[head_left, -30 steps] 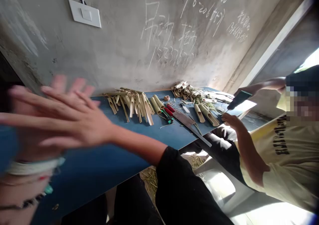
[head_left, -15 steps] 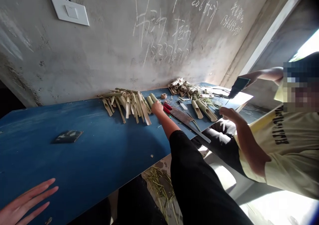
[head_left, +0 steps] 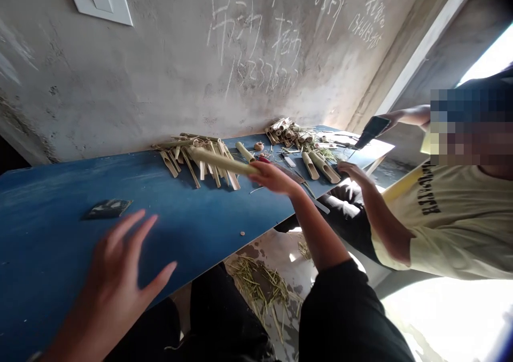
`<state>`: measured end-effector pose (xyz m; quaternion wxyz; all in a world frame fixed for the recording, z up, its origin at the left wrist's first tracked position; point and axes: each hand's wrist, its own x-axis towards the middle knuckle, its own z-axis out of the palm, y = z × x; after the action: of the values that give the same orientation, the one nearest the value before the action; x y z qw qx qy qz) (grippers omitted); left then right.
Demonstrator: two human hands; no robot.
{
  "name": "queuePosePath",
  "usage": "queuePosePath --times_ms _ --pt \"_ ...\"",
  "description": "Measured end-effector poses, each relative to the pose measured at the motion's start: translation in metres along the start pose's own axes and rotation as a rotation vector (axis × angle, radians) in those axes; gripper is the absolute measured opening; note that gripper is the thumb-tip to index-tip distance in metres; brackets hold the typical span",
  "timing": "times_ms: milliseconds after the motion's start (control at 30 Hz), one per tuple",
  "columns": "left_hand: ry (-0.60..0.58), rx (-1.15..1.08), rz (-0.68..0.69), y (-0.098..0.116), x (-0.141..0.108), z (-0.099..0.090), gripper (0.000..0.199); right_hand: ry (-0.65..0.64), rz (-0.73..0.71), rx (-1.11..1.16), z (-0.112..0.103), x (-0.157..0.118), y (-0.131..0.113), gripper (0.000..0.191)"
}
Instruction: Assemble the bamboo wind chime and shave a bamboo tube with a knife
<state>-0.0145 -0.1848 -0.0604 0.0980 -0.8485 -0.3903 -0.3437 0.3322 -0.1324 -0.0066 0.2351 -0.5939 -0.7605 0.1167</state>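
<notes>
A pale green length of bamboo [head_left: 222,162] is in the grip of my right hand [head_left: 272,177], held by its right end above the table and slightly blurred. Its far end passes in front of a pile of cut bamboo pieces [head_left: 170,165]. My left hand [head_left: 120,276] hangs over the near left of the table, fingers spread, holding nothing. Just beyond it lies a dark flat block [head_left: 107,209]. Behind my right hand, a red-handled tool [head_left: 263,160] and a broad blade are partly covered. Another bamboo piece [head_left: 244,152] lies close behind them.
Along the blue table [head_left: 176,228] runs a concrete wall. At right a person in a yellow shirt [head_left: 460,217] holds a dark power tool [head_left: 372,129] over the table. Split bamboo tubes [head_left: 324,168] and a farther bamboo heap [head_left: 288,132] lie nearby. Green shavings [head_left: 260,287] litter the floor.
My right hand has lifted the bamboo length off the table and drawn it nearer. My left hand has risen from the lower left corner toward the middle. The view has shifted slightly.
</notes>
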Motion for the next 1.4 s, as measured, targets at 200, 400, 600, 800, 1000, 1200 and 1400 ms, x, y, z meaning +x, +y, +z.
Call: queuePosePath --times_ms 200,400,600,800,1000,1200,1400 --pt "-0.068 0.218 0.187 0.028 0.032 0.019 0.041 -0.115 -0.425 0.000 0.011 -0.075 -0.062 0.035" --pt "-0.524 -0.212 -0.261 0.025 0.000 0.017 0.041 -0.052 -0.150 0.116 0.021 -0.036 0.001 0.039" --pt "-0.584 -1.010 -0.696 0.031 -0.038 -0.006 0.043 0.293 0.475 -0.302 0.061 0.017 0.073 0.045" --pt "-0.502 -1.263 -0.742 0.028 -0.059 -0.015 0.041 0.215 0.521 -0.283 0.072 0.024 0.089 0.040" --pt "-0.485 -1.166 -0.811 0.019 -0.044 0.003 0.050 0.208 0.588 -0.278 0.064 0.030 0.094 0.046" --pt "-0.446 -1.135 -0.712 0.034 -0.013 0.012 0.047 0.266 0.652 -0.391 0.076 0.036 0.090 0.041" --pt "-0.311 -1.832 -0.616 0.062 -0.025 0.035 0.028 0.360 0.681 -0.360 0.073 0.023 0.097 0.040"
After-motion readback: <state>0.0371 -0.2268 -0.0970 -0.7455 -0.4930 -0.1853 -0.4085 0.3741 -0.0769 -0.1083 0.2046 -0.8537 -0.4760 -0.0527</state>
